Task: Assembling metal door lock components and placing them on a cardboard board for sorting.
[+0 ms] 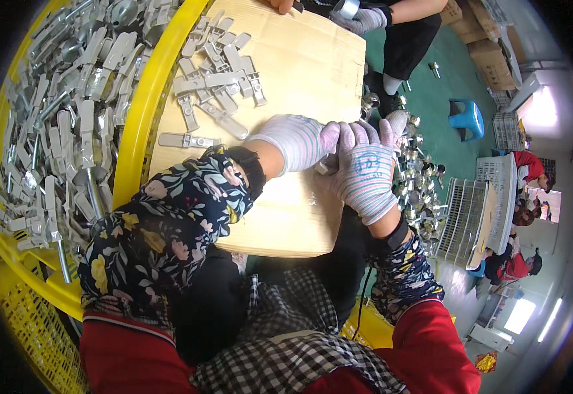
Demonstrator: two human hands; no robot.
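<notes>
Both of my hands wear striped knit gloves and meet over the right side of a pale board. My left hand is closed, its fingertips at a small metal part mostly hidden by the fingers. Against the same part, the fingers of my right hand curl over from the other side. A loose pile of grey lever-shaped pieces lies on the board's far left. One single grey lever piece rests apart, near my left wrist.
At left a yellow crate is heaped with grey levers on metal bolts. Shiny metal parts cover the floor at right. Another person's gloved hand holds a round metal part beyond the board. A blue stool and white baskets stand farther right.
</notes>
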